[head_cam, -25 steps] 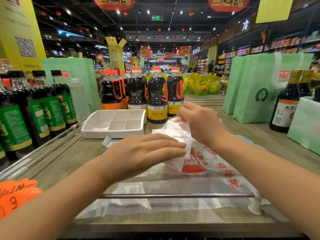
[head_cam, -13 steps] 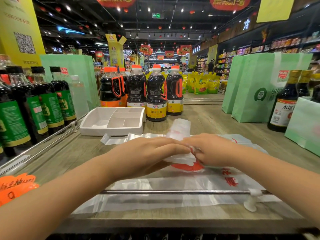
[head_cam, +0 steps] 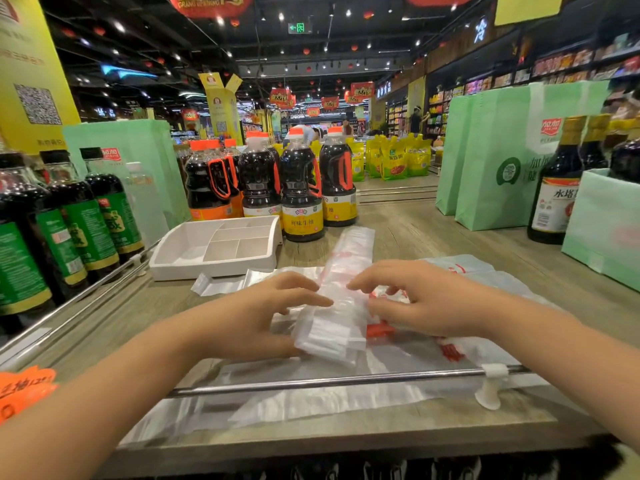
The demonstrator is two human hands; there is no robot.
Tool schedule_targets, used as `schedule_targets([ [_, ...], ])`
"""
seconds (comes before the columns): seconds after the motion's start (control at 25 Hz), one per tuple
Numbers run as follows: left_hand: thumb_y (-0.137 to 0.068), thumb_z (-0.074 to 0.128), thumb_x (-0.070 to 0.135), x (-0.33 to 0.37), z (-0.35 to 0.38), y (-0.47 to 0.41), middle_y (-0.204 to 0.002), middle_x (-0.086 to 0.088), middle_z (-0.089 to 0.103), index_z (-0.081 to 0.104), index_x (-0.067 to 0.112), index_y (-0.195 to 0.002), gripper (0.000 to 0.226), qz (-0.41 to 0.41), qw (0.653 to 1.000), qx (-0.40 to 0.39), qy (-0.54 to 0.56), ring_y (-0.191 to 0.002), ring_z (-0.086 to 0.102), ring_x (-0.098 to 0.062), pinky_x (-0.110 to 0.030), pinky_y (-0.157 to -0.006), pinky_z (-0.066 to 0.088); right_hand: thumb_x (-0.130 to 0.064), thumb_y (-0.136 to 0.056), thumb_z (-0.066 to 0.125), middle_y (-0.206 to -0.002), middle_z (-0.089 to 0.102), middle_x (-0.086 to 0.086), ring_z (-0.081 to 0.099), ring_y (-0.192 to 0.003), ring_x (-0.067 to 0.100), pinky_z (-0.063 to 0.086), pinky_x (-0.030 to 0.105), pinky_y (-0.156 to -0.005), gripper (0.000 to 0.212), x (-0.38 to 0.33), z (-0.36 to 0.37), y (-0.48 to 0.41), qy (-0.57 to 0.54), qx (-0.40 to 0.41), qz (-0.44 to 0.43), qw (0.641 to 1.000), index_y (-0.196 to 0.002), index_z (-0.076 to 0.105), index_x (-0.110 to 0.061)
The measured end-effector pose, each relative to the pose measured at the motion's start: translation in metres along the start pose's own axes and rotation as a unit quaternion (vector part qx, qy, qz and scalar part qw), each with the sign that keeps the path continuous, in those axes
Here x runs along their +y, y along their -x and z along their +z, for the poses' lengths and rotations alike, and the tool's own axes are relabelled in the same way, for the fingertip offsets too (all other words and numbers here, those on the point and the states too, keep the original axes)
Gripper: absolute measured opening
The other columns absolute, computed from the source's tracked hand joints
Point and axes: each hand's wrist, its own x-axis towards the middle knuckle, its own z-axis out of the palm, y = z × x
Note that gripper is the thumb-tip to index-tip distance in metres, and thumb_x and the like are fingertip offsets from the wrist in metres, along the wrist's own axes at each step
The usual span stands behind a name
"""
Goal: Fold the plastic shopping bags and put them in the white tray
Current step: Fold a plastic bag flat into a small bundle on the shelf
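In the head view, we see a thin translucent white plastic shopping bag with red print, folded into a long narrow strip (head_cam: 341,299), lying on the grey wood-grain counter (head_cam: 433,237). The strip runs away from us, its far end reaching toward the dark soy sauce bottle with a yellow label and orange cap (head_cam: 301,192), its near end a thicker folded wad between our hands.

Our left hand (head_cam: 263,317) lies palm down just left of the strip, fingers loosely curved, with the fingertips resting on the plastic and the thumb tucked at the wad's near edge; it presses rather than grips. Our right hand (head_cam: 419,299) hovers on the strip's right side, fingers spread and bent, fingertips touching the plastic, thumb low against the fold. We cannot tell whether either hand truly pinches the bag.

Beneath the strip more flat plastic shopping bags with red print (head_cam: 460,348) spread across the counter, passing under a shiny metal rail (head_cam: 329,381) on the strip's near side.

The white moulded tray with several compartments (head_cam: 214,268) sits to the strip's far left, well apart from both hands, nothing visible inside it. Tall pale green paper bags (head_cam: 495,161) stand to the strip's far right.
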Motion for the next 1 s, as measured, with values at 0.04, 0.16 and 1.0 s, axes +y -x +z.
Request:
schedule_targets([
  [0.04,-0.085,0.072,0.051,0.003,0.002,-0.002,-0.145,0.018,0.037,0.046,0.044,-0.143,0.064,-0.009,1.000,-0.008,0.011,-0.134,0.038,0.005,-0.017,-0.108,0.039,-0.053,-0.096,0.053,-0.132,0.054,-0.027,0.047,-0.120,-0.010,0.039,0.016,-0.102,0.037,-0.005,0.000,0.001,-0.009,-0.022,-0.002,1.000,-0.131,0.059,-0.040],
  [0.16,-0.081,0.079,0.045,0.008,0.005,-0.006,-0.144,0.020,0.042,0.043,0.033,-0.146,0.076,-0.038,0.996,-0.015,0.081,-0.132,0.043,0.006,-0.023,-0.109,0.042,-0.072,-0.087,0.051,-0.134,0.052,-0.024,0.048,-0.121,-0.003,0.040,0.025,-0.105,0.056,-0.014,0.003,0.003,0.035,-0.103,0.002,0.994,-0.131,0.059,-0.038],
  [1.0,-0.089,0.058,0.061,0.016,0.011,-0.012,-0.120,0.023,0.050,0.052,0.038,-0.132,0.049,-0.080,0.997,-0.016,-0.012,-0.109,0.052,0.003,-0.013,-0.093,0.044,-0.049,-0.072,0.084,-0.090,0.072,-0.007,0.068,-0.078,0.008,0.057,0.030,-0.080,0.045,-0.011,0.005,0.000,-0.178,-0.090,0.114,0.973,-0.111,0.066,-0.033],
])
